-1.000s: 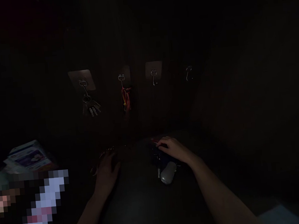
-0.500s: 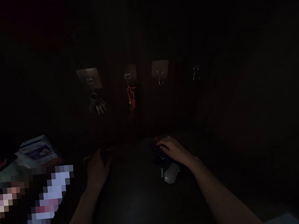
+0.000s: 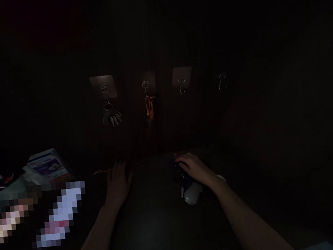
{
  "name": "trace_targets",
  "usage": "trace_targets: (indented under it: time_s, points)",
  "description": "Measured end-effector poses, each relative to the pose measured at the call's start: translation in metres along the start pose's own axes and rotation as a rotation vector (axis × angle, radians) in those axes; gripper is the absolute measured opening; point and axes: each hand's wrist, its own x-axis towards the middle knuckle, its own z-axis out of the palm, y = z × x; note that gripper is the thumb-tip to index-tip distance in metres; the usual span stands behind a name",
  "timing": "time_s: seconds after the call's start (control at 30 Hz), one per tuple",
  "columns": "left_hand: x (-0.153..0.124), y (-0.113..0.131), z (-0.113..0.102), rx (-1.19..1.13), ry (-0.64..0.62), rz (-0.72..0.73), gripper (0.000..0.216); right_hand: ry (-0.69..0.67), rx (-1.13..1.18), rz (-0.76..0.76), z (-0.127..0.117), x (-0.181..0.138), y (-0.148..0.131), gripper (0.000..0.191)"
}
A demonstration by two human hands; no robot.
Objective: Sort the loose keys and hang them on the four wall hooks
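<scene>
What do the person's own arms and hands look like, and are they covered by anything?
The bare left hand and right hand wear no gloves. The left forearm and right forearm show no sleeve or clear marking down to the picture's bottom edge. A small pale shape beside the right wrist is too unclear to call worn.

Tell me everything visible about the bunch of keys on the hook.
The bunch of keys hangs from the leftmost metal hook, in front of a dark upright panel. A round, metallic ring holds several pieces fanned downward, those toward the right silvery; a darker one hangs at the left. It's too dark to count them.
</scene>
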Motion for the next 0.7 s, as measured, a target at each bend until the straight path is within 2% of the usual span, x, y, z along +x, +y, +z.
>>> trace_targets:
  time_s: [0.17,0.3,0.4,0.5,0.6,0.7]
  points:
    - [-0.003,0.003,-0.016,0.101,-0.032,0.016,0.036,0.015,0.014,-0.028,-0.001,0.000,-0.005,0.024]
    - [-0.007,0.012,-0.031,0.042,-0.139,0.017,0.027,0.047,0.022,-0.082,-0.005,0.000,-0.020,0.023]
    - [-0.010,0.028,-0.036,-0.223,-0.224,-0.012,0.025,0.066,0.034,-0.116,-0.007,-0.001,-0.037,0.024]
    - [-0.012,0.049,-0.037,-0.636,-0.329,-0.108,0.027,0.052,0.062,-0.138,-0.005,-0.001,-0.051,0.023]
    - [-0.013,0.063,-0.037,-0.960,-0.344,-0.203,0.029,0.001,0.116,-0.120,-0.001,-0.002,-0.062,0.020]
    - [-0.014,0.068,-0.035,-1.221,-0.362,-0.348,0.032,-0.096,0.294,-0.051,0.004,-0.003,-0.070,0.028]
